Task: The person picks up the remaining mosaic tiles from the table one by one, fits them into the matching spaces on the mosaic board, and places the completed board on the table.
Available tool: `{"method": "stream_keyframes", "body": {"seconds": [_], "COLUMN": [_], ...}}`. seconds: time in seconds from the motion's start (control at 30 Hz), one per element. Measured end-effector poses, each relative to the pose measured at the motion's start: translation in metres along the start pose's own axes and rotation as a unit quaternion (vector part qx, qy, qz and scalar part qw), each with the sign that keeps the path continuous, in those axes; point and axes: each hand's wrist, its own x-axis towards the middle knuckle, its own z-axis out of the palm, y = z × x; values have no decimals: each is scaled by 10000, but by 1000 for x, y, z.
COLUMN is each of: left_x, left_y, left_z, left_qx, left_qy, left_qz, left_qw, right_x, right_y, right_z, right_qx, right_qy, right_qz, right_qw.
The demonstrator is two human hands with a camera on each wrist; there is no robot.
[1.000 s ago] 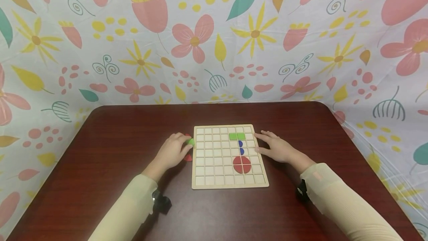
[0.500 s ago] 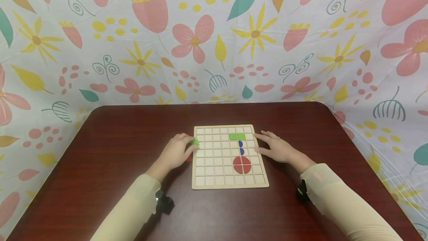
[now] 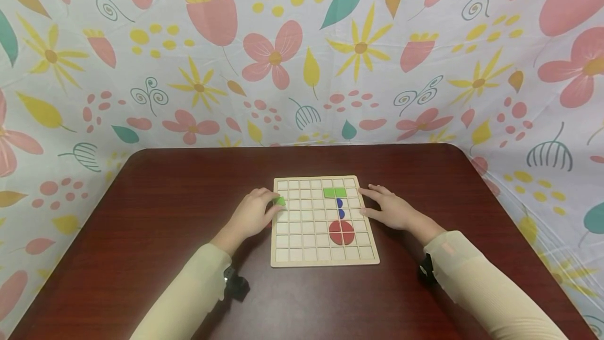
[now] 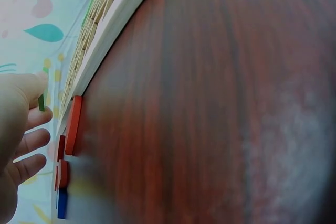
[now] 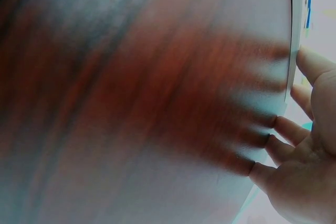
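A wooden grid board [image 3: 302,255] lies on the table. Thumb and index finger of my left hand [image 3: 252,214] pinch a thin green piece [image 3: 280,201] over the board's left edge; the left wrist view shows this green piece [image 4: 42,102] edge-on, the other fingers loose. My right hand [image 3: 394,210] rests at the board's right edge, fingers spread, thumb and index fingertips against the rim and the rest on the table. On the grid lie two green squares [image 3: 329,192], two blue half-rounds [image 3: 342,214] and red pieces forming a circle [image 3: 341,233].
Several red pieces [image 4: 74,124] and a blue piece [image 4: 62,203] lie on the table left of the board, hidden behind my left hand in the head view. The brown table [image 3: 189,172] ends at a flower-patterned cloth [image 3: 302,67] behind it.
My left hand has moved right with the green piece, from beside the board to over its left column. The right hand and the board have stayed put.
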Motion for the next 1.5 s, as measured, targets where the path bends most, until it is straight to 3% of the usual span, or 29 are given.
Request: {"method": "stream_keyframes", "body": {"seconds": [0.67, 0.97, 1.5], "left_x": [5, 6, 14], "left_y": [8, 11, 17], "left_z": [2, 3, 4], "left_qx": [-119, -105, -72], "left_qy": [121, -91, -148], "left_qz": [164, 80, 156], "left_qw": [9997, 9999, 9997], "right_x": [-2, -3, -3], "right_y": [-2, -3, -4], "right_z": [1, 0, 0], "right_qx": [0, 11, -20], "right_qy": [70, 64, 70], "right_qz": [21, -26, -5], "right_qw": [10000, 10000, 10000]}}
